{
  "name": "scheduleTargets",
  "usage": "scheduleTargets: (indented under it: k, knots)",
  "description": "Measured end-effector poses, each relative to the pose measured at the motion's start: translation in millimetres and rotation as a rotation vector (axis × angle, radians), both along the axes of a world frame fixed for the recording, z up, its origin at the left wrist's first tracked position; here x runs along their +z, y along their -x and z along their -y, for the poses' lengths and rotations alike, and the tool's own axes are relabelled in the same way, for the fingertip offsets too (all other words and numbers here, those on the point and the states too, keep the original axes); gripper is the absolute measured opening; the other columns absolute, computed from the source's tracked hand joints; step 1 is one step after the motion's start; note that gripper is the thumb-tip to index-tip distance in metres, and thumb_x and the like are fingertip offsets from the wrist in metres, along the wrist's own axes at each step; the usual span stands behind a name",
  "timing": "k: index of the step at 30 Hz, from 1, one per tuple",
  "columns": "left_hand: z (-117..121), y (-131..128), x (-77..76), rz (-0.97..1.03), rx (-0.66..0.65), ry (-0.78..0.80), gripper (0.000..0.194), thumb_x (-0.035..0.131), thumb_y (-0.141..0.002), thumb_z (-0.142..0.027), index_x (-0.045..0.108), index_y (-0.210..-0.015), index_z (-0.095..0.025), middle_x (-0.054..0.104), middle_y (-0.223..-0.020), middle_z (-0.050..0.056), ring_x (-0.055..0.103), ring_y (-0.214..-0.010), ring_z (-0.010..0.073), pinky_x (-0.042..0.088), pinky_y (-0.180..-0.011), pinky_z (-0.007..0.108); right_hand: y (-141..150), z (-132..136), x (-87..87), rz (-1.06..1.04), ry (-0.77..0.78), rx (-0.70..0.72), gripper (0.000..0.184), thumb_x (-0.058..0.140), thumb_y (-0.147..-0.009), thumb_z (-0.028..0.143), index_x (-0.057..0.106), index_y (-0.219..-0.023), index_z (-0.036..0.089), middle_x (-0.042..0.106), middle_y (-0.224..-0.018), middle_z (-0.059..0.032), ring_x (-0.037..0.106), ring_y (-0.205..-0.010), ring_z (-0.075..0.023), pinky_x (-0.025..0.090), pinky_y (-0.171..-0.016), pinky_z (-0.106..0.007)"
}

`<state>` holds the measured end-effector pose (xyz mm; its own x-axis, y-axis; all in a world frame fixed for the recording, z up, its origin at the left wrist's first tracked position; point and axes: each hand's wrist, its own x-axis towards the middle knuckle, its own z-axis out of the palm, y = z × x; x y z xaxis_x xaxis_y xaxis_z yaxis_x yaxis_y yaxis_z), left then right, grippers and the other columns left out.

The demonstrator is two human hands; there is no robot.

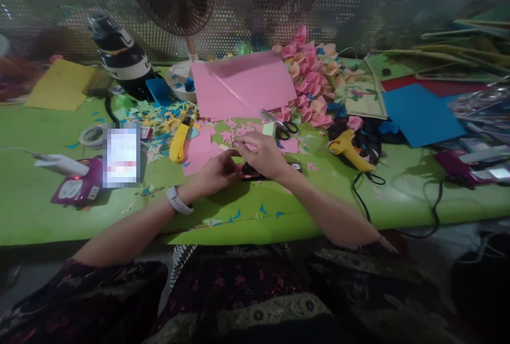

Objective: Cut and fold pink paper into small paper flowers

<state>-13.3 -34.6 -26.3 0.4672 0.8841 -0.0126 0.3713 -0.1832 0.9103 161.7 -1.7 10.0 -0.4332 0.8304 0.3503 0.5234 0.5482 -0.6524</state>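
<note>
Close, two-handed fingertip work appears to be in hand over a narrow black object with a white-marked end [251, 174], which lies beneath both hands on the lime-green tabletop [239, 198]. For the next move, steady fingers and an unshifted black object seem to be called for.

The left hand [221, 169] is held low with its fingers curled inward at the object's near-left end; the right hand [261, 153] is arched over the middle, fingertips pointed toward the left hand. Whether anything is gripped by either cannot be told, as the fingertips are blurred and partly hidden. Both forearms are angled inward from the table edge.

Flat pink paper pieces [200, 142] are spread just beyond the left hand, and black-handled scissors [286, 130] are set beyond the right.
</note>
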Motion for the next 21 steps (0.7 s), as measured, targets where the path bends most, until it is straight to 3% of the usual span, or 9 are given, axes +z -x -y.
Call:
scheduleTargets:
  k: [10, 14, 17, 21]
  knots:
    - [-5, -3, 1.4, -0.048, -0.003, -0.006, 0.031, 0.066, -0.084, -0.027, 0.052, -0.11, -0.017, 0.053, -0.063, -0.005, 0.046, -0.053, 0.0106, 0.032, -0.05, 0.025, -1, -1, -0.5, -0.019, 0.019, 0.04, 0.028, 0.052, -0.095, 0.028, 0.069, -0.076, 0.017, 0.072, -0.083, -0.0056, 0.062, -0.078, -0.0169, 0.044, -0.072, -0.029]
    - [-10, 10, 16.2, -0.095, -0.057, 0.078, 0.03, 0.063, -0.087, -0.033, 0.058, -0.111, -0.016, 0.064, -0.071, 0.001, 0.056, -0.059, 0.0127, 0.04, -0.053, 0.025, -6, -2, 0.6, -0.026, 0.027, 0.029, 0.028, 0.053, -0.094, 0.029, 0.068, -0.074, 0.017, 0.07, -0.078, -0.0043, 0.06, -0.074, -0.0161, 0.043, -0.07, -0.029]
    - [-18, 25, 31.2, -0.148, 0.008, -0.027, 0.029, 0.067, -0.084, -0.033, 0.065, -0.107, -0.017, 0.068, -0.078, 0.004, 0.06, -0.066, 0.0135, 0.044, -0.057, 0.026, -10, -5, 1.6, -0.095, 0.094, 0.033, 0.022, 0.056, -0.094, 0.028, 0.071, -0.083, 0.017, 0.073, -0.086, -0.0051, 0.063, -0.078, -0.0166, 0.048, -0.075, -0.03]
    - [-24, 34, 39.1, 0.06, 0.094, -0.107, 0.031, 0.068, -0.086, -0.032, 0.066, -0.112, -0.016, 0.072, -0.094, 0.006, 0.065, -0.074, 0.0124, 0.052, -0.067, 0.026, -11, -6, 3.8, -0.162, 0.17, 0.049, 0.02, 0.059, -0.093, 0.03, 0.072, -0.1, 0.018, 0.074, -0.101, -0.0069, 0.067, -0.087, -0.0176, 0.052, -0.083, -0.033]
